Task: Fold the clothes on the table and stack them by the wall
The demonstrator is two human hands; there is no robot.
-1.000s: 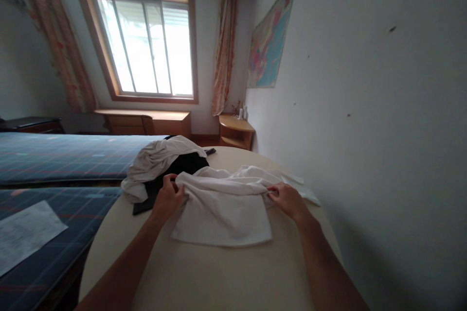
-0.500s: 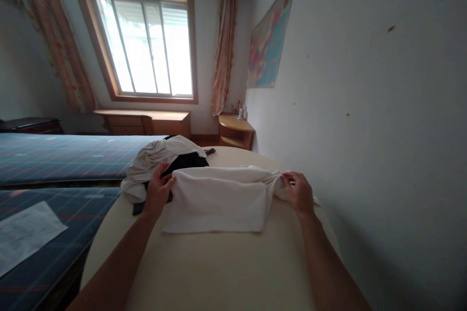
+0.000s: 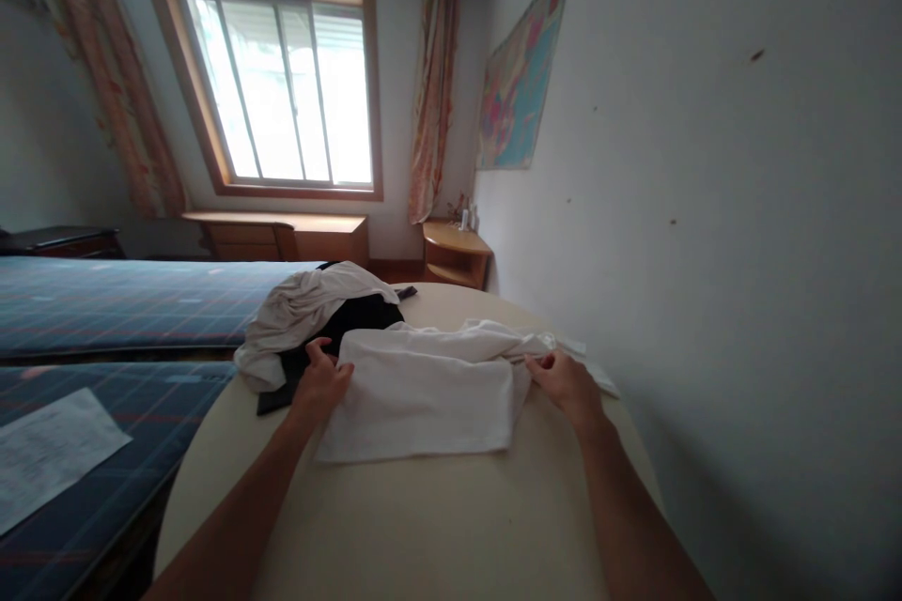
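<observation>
Where white cloth (image 3: 423, 404) ends, cream tabletop (image 3: 423, 531) spreads wide.

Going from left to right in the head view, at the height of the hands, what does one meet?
Dark-blue plaid mattress, crumpled greyish-white fabric, left hand, plain white cloth, right hand, pale wall.

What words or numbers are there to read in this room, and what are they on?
No words, labels, brands, numbers or signs are readable.
Paper on the plaid mattress: faint marks, too blurred.
Map on the wall: any print is too small.
White cloth: no lettering shows.
</observation>
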